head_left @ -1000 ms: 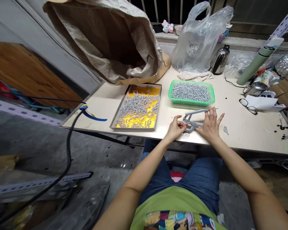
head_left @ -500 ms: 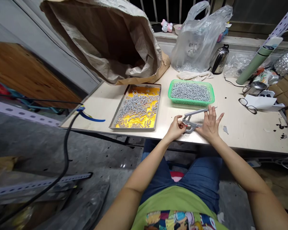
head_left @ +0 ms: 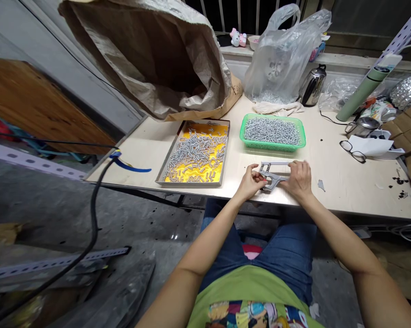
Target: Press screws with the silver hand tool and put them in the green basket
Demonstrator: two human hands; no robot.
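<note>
While right hand (head_left: 298, 180) squeezes the pliers (head_left: 273, 175), left hand (head_left: 251, 181) steadies them.

One grey metal spring-loaded hand press tool (head_left: 272, 175) sits in the grip of two hands. Beyond the grip lie two containers of small silver screws, too many to count: one green plastic basket (head_left: 272, 132) and one shallow yellow-bottomed metal tray (head_left: 197, 152).

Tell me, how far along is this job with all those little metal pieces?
Done, it seems: the green basket is heaped with pieces. In hand: the right hand squeezes the lever tool while the left hand pinches at its nose. Left: many pieces in the yellow tray.
</note>
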